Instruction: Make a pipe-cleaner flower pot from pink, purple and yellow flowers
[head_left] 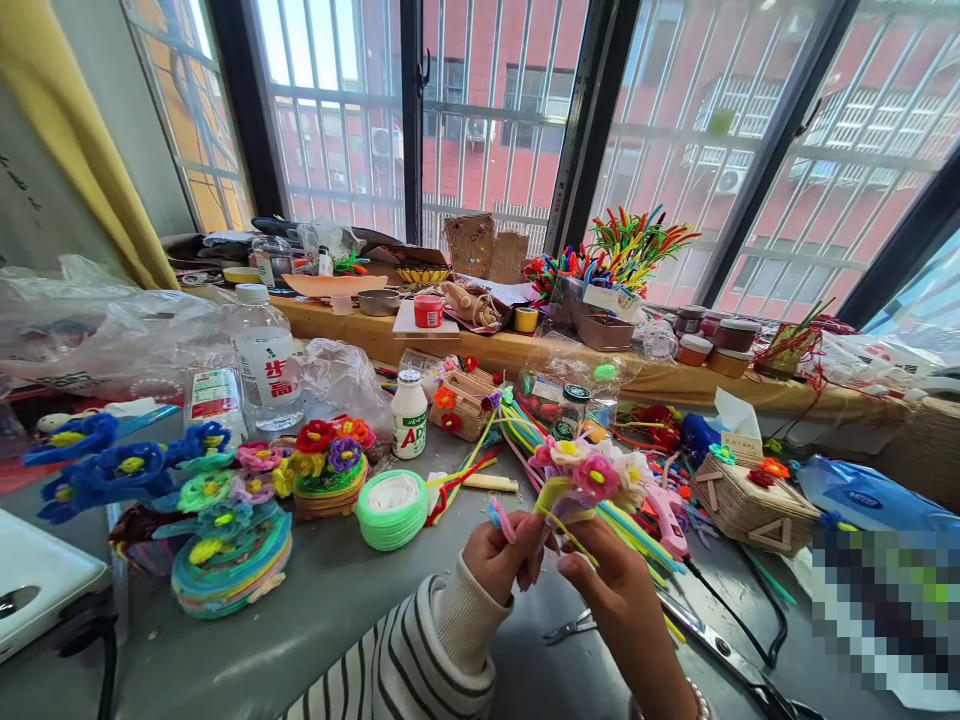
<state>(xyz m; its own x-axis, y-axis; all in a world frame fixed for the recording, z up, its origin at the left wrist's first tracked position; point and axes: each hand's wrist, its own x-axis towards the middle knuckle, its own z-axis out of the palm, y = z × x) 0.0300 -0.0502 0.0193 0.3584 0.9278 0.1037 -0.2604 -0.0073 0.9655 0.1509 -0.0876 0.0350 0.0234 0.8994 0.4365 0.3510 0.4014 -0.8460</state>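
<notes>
My left hand (491,560), in a striped sleeve, is closed round the stems of a small bouquet of pipe-cleaner flowers (596,477) in pink, white and cream. A pink and blue curled piece (501,518) sticks up by its thumb. My right hand (619,590) pinches a yellow-green pipe cleaner (574,538) that runs round the stems. Both hands are close together, with the fingertips partly hidden. Beneath them lies a small pair of metal scissors (571,627). Behind the bouquet fans a bundle of loose pipe cleaners (517,430).
Large scissors (720,645) and a pink glue gun (666,515) with its black cord lie to the right. Finished flower pots (232,570) and a green ring-shaped holder (391,512) stand left. A white bottle (409,415) and woven baskets (754,500) stand farther back.
</notes>
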